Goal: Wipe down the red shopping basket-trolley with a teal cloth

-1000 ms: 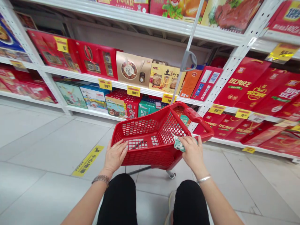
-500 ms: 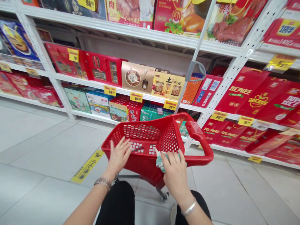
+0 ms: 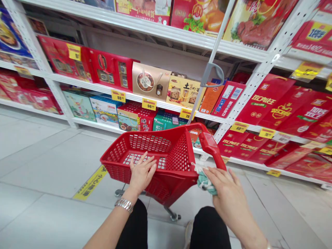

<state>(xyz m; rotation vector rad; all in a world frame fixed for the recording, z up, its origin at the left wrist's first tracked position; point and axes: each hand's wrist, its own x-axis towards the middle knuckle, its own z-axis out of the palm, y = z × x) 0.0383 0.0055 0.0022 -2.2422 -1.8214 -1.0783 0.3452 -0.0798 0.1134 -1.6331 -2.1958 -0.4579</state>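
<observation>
The left hand (image 3: 142, 172) lies open on the red basket's (image 3: 181, 154) near rim; the right hand (image 3: 228, 193) grasps a green cloth (image 3: 206, 182) against its right corner.

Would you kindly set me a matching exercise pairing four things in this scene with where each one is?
1. left hand
2. right hand
3. cloth
4. yellow sticker

A. on the floor, left of the red basket
B. holding the cloth
C. spread over the basket's near rim
D. at the basket's near right corner

Pairs: 1-C, 2-B, 3-D, 4-A
</observation>
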